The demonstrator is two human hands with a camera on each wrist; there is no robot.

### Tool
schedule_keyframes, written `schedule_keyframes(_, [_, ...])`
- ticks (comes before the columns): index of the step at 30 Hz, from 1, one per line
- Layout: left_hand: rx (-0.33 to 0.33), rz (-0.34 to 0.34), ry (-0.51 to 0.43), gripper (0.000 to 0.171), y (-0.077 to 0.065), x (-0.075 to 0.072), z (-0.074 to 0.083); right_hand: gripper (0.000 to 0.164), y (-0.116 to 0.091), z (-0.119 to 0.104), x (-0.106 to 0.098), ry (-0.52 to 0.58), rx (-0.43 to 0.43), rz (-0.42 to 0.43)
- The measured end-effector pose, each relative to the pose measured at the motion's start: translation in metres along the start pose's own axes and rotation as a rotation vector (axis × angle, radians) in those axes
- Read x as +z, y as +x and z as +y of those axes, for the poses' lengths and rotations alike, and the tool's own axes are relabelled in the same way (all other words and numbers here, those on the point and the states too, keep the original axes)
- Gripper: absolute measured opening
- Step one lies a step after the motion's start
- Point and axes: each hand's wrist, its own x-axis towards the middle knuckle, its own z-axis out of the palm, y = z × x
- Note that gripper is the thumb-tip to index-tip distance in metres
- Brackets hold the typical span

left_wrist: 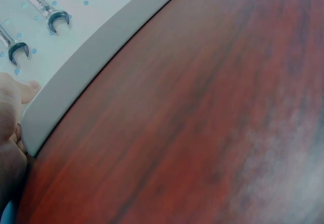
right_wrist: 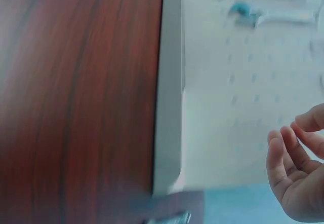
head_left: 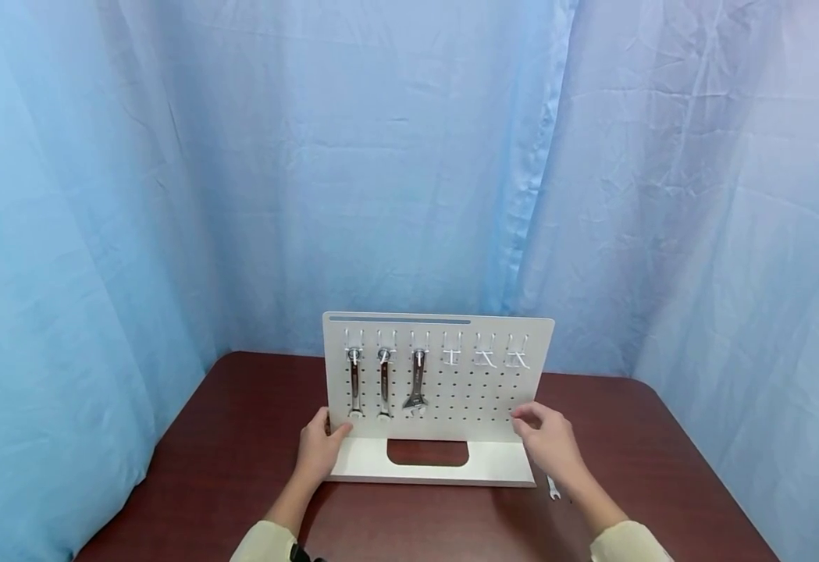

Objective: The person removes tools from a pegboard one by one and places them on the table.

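Evidently curtains (head_left: pixel 381 156) fill the upper frame, cut off at its edges; below, a dark-red wood-grain tabletop (head_left: pixel 240 437) runs off the bottom edge. White pegboard stand (head_left: pixel 479 402), lower centre, upright on the tabletop, perforated face, cutout in base. Left hand (head_left: pixel 320 450) grips its left edge, thumb in front, other fingers largely hidden behind. Right hand (head_left: pixel 551 445) at its right edge: fingers loosely bent, small gap to thumb, nothing visibly held; contact unclear. Two combination wrenches (head_left: pixel 355 386) and an adjustable wrench (head_left: pixel 418 382), shiny, hang left of three bare hooks (head_left: pixel 485 353). Open-end wrench (head_left: pixel 553 490), lower right, partly hidden.
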Motion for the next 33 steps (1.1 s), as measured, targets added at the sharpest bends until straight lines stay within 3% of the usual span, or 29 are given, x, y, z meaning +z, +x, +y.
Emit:
schedule_keyframes(6, [-0.010, -0.002, -0.010, 0.024, 0.000, 0.000, -0.002, 0.018, 0.000, -0.029, 0.024, 0.135, -0.108, -0.073])
schedule_keyframes(13, [-0.012, -0.006, -0.011, 0.024, 0.000, 0.001, -0.004, 0.024, 0.007, -0.054, 0.051, 0.213, -0.203, -0.131])
schedule_keyframes(25, [0.003, -0.002, -0.002, 0.025, 0.001, 0.001, -0.004, 0.041, 0.024, -0.079, 0.089, 0.478, -0.145, -0.256])
schedule_keyframes(33, [0.008, 0.011, 0.004, 0.023, 0.000, 0.002, -0.001, 0.034, 0.030, -0.088, 0.101, 0.488, -0.101, -0.301])
